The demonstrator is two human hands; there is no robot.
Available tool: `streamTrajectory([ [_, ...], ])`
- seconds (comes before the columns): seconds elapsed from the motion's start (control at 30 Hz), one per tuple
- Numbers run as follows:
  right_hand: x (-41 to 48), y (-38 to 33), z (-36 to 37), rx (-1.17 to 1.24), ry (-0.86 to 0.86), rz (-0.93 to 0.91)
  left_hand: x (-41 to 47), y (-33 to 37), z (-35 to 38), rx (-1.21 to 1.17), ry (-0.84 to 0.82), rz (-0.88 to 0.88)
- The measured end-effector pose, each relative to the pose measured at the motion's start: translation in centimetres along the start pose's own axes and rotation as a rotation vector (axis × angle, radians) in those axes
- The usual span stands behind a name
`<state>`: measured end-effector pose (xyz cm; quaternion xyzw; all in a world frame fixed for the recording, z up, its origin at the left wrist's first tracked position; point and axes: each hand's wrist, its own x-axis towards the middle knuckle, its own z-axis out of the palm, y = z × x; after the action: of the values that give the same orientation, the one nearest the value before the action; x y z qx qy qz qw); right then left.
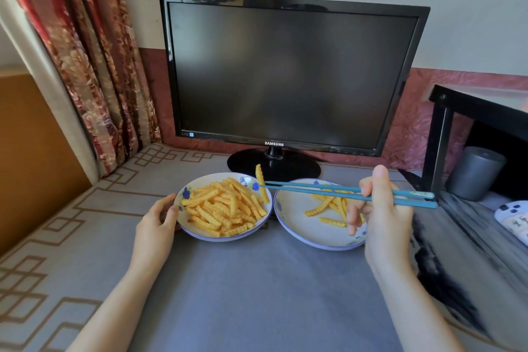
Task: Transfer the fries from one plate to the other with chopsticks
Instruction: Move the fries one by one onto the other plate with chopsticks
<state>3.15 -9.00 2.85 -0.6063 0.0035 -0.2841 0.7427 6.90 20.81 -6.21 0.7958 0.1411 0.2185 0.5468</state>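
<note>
I'm mid-transfer: my right hand holds blue chopsticks, their tips clamped on one crinkle fry lifted upright over the gap between the heaped left plate and the right plate. My left hand's grip curls on the left plate's left rim. Next, I judge, the fry must travel right over the right plate before the tips ease apart.

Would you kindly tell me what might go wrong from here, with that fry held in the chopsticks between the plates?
The fry is pinched only at the very tips of the chopsticks in the right hand, near the gap between left plate and right plate; it may slip onto the cloth. The left plate is heaped close to its rim, so a nudge from the left hand holding it could spill fries.
</note>
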Motion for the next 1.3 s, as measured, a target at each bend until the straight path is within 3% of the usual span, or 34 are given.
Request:
streamTrajectory([
  [0.27, -2.0, 1.2, 2.2, -0.11, -0.235, -0.032, -0.1, 0.1, 0.0, -0.02, 0.002, 0.003],
  [0.43, -1.9, 1.2, 1.9, -0.126, -0.276, -0.058, 0.0, -0.1, 0.0, -0.02, -0.003, -0.002],
  [0.77, -1.5, 0.6, 1.1, -0.131, -0.24, -0.078, 0.0, 0.1, 0.0, -0.008, -0.002, -0.004],
  [1.3, 4.0, -0.8, -5.8, -0.304, 0.059, 0.019, 0.0, -0.1, -0.1, -0.019, 0.0, -0.016],
])
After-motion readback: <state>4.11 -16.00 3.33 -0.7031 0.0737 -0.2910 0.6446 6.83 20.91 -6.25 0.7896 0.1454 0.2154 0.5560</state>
